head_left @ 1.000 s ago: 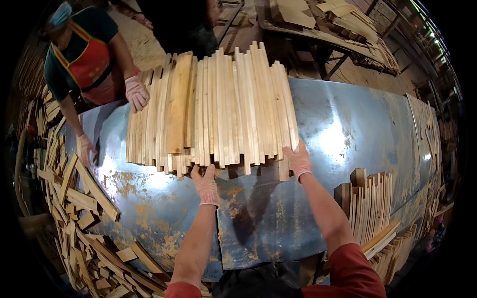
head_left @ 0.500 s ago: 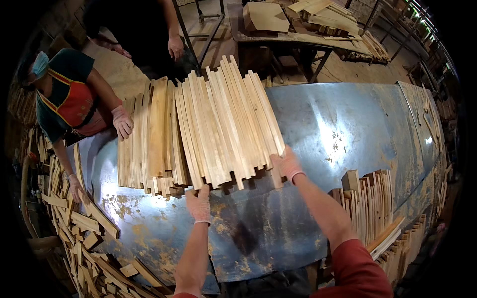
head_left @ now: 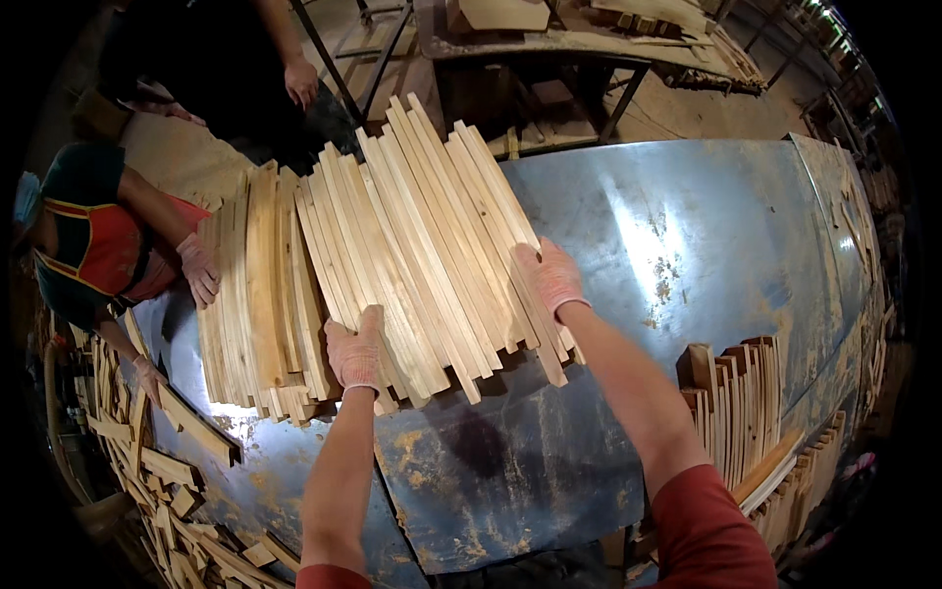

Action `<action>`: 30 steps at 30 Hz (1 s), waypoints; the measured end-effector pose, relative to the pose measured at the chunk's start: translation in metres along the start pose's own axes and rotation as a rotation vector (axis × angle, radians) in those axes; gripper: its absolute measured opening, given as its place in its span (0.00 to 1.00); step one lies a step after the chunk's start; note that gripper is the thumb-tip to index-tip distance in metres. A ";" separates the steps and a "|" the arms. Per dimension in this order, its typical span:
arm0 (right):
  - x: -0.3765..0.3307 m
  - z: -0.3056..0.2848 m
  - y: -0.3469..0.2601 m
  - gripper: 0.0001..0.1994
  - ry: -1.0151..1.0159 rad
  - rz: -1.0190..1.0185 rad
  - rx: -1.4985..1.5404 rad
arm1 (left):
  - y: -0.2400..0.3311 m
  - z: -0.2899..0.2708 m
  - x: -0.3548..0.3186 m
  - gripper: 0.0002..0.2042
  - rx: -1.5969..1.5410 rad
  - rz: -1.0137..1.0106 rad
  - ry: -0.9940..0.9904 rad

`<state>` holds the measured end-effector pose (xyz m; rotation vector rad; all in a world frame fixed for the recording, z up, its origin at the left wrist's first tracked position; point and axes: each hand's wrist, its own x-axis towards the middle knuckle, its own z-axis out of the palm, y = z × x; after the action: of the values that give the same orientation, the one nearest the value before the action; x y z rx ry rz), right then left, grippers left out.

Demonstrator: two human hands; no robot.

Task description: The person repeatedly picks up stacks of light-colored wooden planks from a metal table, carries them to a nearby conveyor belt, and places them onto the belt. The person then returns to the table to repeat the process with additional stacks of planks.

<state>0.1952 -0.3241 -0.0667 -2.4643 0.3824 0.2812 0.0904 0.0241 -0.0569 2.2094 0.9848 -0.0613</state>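
A wide sheet-metal table top, bluish grey with rusty blotches (head_left: 706, 255), spreads out ahead of both hands and off to the right of them; on it, directly in front of the hands, lies a fanned batch of pale, long, thin wooden slats (head_left: 422, 245), side by side and overlapping, their long axes running from the near ends at the hands away and slightly leftward, so the far ends point up and to the left and the near ends point back toward the person; the right hand (head_left: 549, 277), gloved in pale pink, lies flat with fingers spread on the right edge of this batch, pressing on the outermost slats rather than closing round them; the left hand (head_left: 355, 348), gloved alike, rests on the near ends at the batch's left side, fingers curled over the ends, though how firmly it grips I cannot tell; the two hands thus bracket the batch, left nearer its ends, right farther along its flank; to the left of the left hand a second, straighter stack of similar slats (head_left: 257, 294) lies touching the fan, a co-worker's gloved hand (head_left: 201, 270) on its far side; right of the right forearm, short upright wooden offcuts (head_left: 736, 393) stand at the table's edge.
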 end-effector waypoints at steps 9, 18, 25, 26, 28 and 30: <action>-0.018 -0.003 -0.007 0.34 -0.057 0.077 0.086 | 0.002 -0.006 -0.015 0.50 0.015 -0.040 0.011; -0.175 -0.028 0.084 0.28 -0.020 0.087 0.160 | -0.093 -0.008 -0.147 0.36 -0.010 0.114 0.054; -0.316 -0.049 0.203 0.27 -0.170 0.240 0.205 | -0.140 -0.063 -0.291 0.36 -0.111 -0.034 -0.233; -0.326 -0.053 0.222 0.27 -0.221 0.277 0.173 | -0.152 -0.068 -0.307 0.35 -0.128 -0.065 -0.264; -0.330 -0.056 0.262 0.26 -0.191 0.194 0.335 | -0.164 -0.089 -0.312 0.33 -0.100 -0.123 -0.524; -0.331 -0.059 0.281 0.25 -0.075 0.003 0.356 | -0.194 -0.095 -0.289 0.34 0.104 0.195 -0.442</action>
<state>-0.2020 -0.5078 -0.0790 -2.0990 0.3691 0.2797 -0.2657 -0.0111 -0.0097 2.2372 0.5310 -0.4984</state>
